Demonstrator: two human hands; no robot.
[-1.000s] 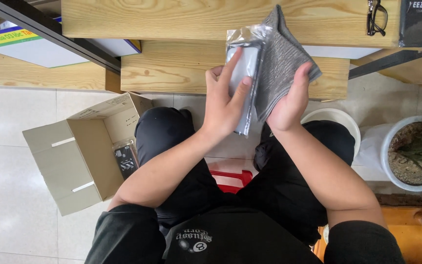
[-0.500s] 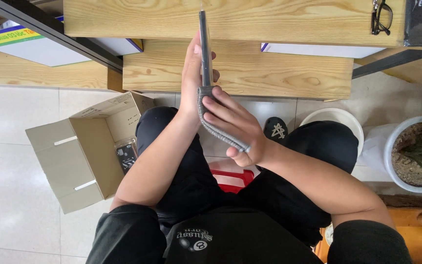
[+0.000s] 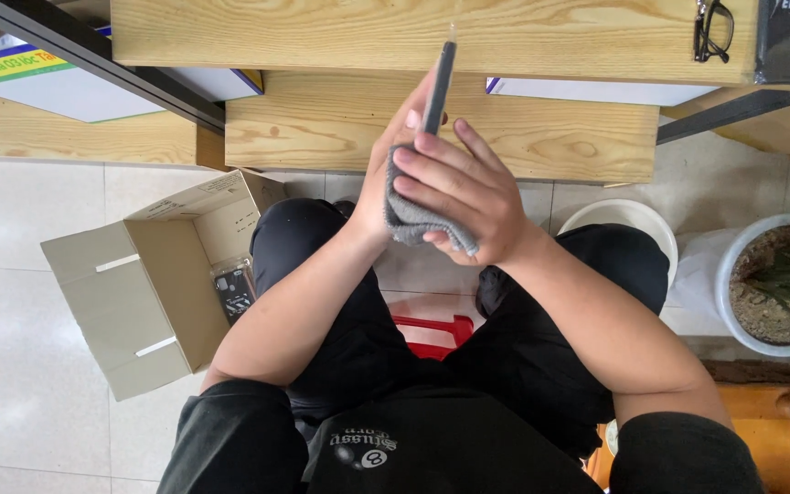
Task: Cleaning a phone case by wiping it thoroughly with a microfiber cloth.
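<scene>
Since a moment ago the right hand (image 3: 468,197) has bunched the grey cloth (image 3: 422,222) lower against the edge-on flat item (image 3: 439,78) the left hand (image 3: 393,174) pinches, which could slip.

The person is wearing a black short-sleeved shirt (image 3: 441,457) with a small pale round print on the chest. They are also wearing black trousers (image 3: 340,302), and both forearms are showing bare.

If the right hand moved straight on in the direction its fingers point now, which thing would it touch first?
The right hand points left, already pressing the grey cloth against the thin flat item. Behind that comes the left hand. Depth is uncertain.
</scene>
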